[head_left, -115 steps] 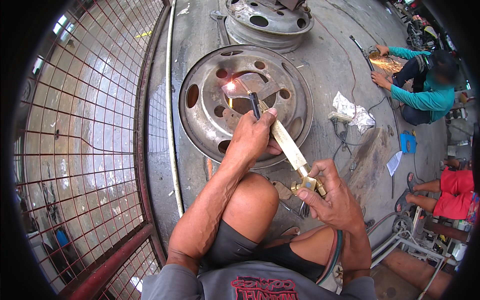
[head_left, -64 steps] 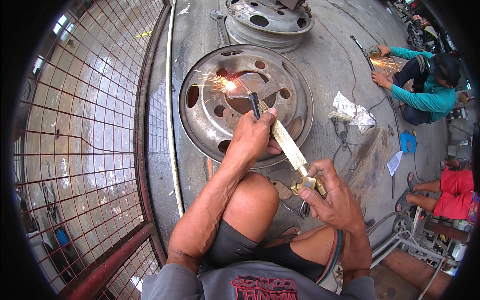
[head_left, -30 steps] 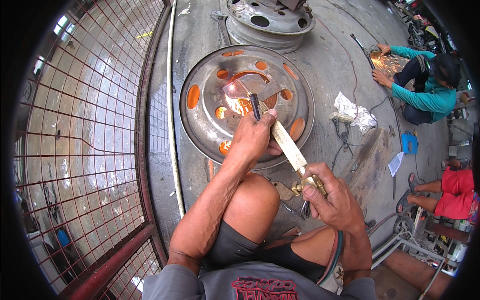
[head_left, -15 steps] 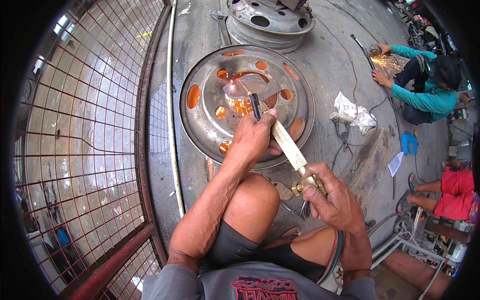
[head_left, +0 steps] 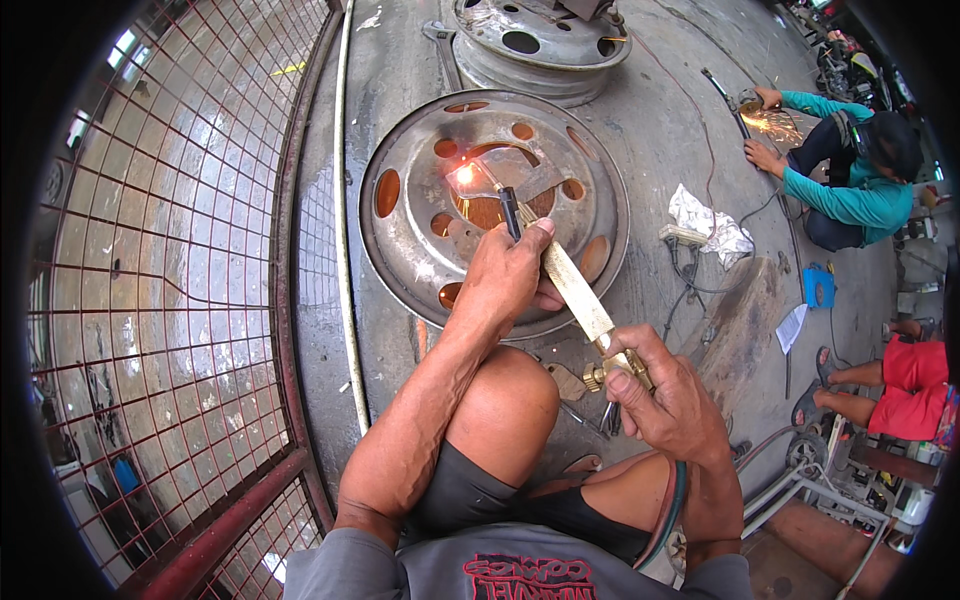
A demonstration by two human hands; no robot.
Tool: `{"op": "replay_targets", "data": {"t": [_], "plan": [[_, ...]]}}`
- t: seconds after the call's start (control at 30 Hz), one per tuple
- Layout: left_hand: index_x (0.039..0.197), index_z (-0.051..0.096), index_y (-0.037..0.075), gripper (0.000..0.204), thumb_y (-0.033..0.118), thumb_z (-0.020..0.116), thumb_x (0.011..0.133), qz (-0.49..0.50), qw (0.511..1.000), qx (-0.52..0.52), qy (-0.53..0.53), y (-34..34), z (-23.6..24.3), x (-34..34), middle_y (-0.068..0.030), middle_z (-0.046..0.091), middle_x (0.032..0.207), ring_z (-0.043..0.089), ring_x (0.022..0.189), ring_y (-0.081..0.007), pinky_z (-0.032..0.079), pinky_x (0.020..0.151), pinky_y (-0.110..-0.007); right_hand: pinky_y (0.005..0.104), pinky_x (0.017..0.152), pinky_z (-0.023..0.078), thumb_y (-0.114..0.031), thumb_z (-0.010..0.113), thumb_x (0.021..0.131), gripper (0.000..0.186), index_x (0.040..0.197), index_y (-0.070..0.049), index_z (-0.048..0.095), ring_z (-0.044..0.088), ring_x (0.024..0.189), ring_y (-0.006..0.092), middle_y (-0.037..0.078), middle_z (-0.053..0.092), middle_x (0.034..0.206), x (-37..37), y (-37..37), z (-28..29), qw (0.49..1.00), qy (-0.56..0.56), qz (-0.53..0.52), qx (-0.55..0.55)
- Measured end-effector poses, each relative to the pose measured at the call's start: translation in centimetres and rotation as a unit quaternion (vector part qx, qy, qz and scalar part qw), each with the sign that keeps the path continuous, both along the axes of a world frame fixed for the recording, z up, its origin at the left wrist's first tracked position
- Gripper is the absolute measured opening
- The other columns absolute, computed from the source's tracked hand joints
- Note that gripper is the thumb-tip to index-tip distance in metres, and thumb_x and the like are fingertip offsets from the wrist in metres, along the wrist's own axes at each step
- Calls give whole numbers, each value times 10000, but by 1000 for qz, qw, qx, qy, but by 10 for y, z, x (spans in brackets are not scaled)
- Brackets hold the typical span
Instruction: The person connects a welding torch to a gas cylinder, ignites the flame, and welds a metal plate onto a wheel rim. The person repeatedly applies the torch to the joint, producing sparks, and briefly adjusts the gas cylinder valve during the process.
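Observation:
A brass cutting torch (head_left: 578, 288) reaches from my right side over a steel wheel rim (head_left: 400, 255) lying on the floor. My right hand (head_left: 668, 395) grips the torch's rear end beside its brass knobs, with hoses trailing below the wrist. Closer to the tip, my left hand (head_left: 505, 275) is wrapped round the front of the torch and rests over the rim. A bright red-white glow burns at the nozzle, on a metal plate (head_left: 540, 172) across the rim's centre opening. Orange light shows through the rim's holes.
A second wheel rim (head_left: 530, 75) and a large wrench (head_left: 440, 55) are at the far side. Red mesh fencing (head_left: 200, 250) runs along the left. A co-worker (head_left: 850, 170) grinds metal with sparks at right, near a white rag (head_left: 710, 225) and a blue case (head_left: 818, 287).
The glow at the torch tip has become brighter and redder, while the orange light and sparks inside the rim have dimmed. Both my hands stay in nearly the same place.

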State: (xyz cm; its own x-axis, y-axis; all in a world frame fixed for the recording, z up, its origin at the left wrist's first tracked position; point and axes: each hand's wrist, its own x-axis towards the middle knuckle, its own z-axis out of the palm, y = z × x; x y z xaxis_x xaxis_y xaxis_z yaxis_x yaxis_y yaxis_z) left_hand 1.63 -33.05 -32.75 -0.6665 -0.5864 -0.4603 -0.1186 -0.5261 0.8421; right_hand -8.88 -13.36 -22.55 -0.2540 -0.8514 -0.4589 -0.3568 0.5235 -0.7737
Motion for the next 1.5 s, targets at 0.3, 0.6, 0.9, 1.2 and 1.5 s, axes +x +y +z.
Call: {"op": "replay_targets", "data": {"t": [0.3, 0.6, 0.9, 1.2, 1.5], "plan": [[1012, 655, -110, 488, 357, 534, 1082, -2, 1000, 1, -8, 0, 0, -1, -196, 728, 836, 751, 664, -255, 652, 550, -343, 432, 678, 530, -281, 672, 1038, 349, 1250, -85, 475, 736, 744, 301, 162, 682, 794, 0, 1, -1, 1000, 10, -6, -2], [1003, 659, -105, 482, 357, 543, 1080, 3, 1000, -11, -7, 1, 0, -2, -190, 721, 809, 747, 649, -263, 649, 539, -350, 420, 670, 527, -232, 732, 1002, 379, 1211, -86, 452, 700, 723, 242, 125, 666, 779, 0, 1, -3, 1000, 0, -26, 3], [995, 665, -102, 490, 367, 548, 1079, 10, 1000, -11, -9, 1, -1, -3, -199, 726, 811, 746, 641, -262, 652, 538, -348, 386, 615, 509, -237, 741, 1001, 399, 1200, -92, 427, 634, 629, 177, 92, 623, 748, 0, 1, -6, 998, -28, -48, 7], [989, 664, -88, 481, 370, 549, 1083, 1, 1000, -3, 6, 1, 4, -4, -194, 730, 817, 749, 645, -254, 648, 541, -349, 232, 412, 389, -264, 693, 1030, 426, 1232, -107, 352, 536, 476, 82, 65, 611, 763, -4, 3, -7, 987, -133, -94, 3], [1004, 661, -96, 482, 362, 535, 1088, 0, 1000, 7, 11, 0, 0, -3, -197, 734, 834, 755, 667, -270, 658, 574, -370, 334, 520, 456, -252, 691, 1025, 389, 1237, -66, 424, 555, 518, 110, 46, 576, 665, -6, 3, -3, 995, -80, -66, 5]]}}
